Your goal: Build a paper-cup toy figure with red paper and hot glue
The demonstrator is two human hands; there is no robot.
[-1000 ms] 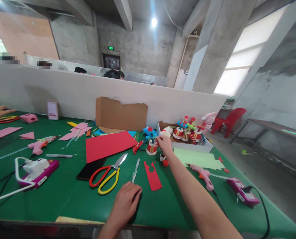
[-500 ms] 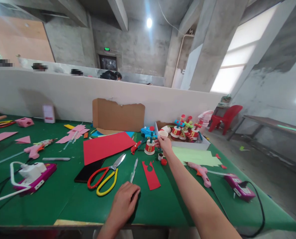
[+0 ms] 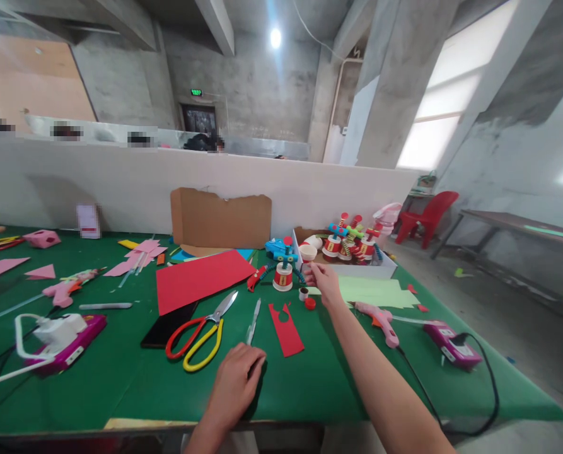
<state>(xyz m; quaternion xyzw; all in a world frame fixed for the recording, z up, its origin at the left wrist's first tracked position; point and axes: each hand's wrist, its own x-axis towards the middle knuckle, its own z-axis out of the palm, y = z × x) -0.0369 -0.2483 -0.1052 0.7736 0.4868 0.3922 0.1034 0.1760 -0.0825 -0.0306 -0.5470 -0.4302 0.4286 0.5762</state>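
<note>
We see our left hand [image 3: 240, 375] and right hand [image 3: 327, 285] bare, wrists too. Our right forearm [image 3: 380, 378] is long and slim, smooth in outline, uncovered down to the view's lower edge and widening gradually from the narrow wrist. Our left forearm [image 3: 208, 430] shows only as a short, bare stretch. The left hand has a broad, rounded back with softly marked knuckles; finer details of the right hand's slender fingers are too small to tell.

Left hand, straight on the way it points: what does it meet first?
Likely the pale pen-like tool lying just ahead of the left hand; whether they touch is unclear.
</note>
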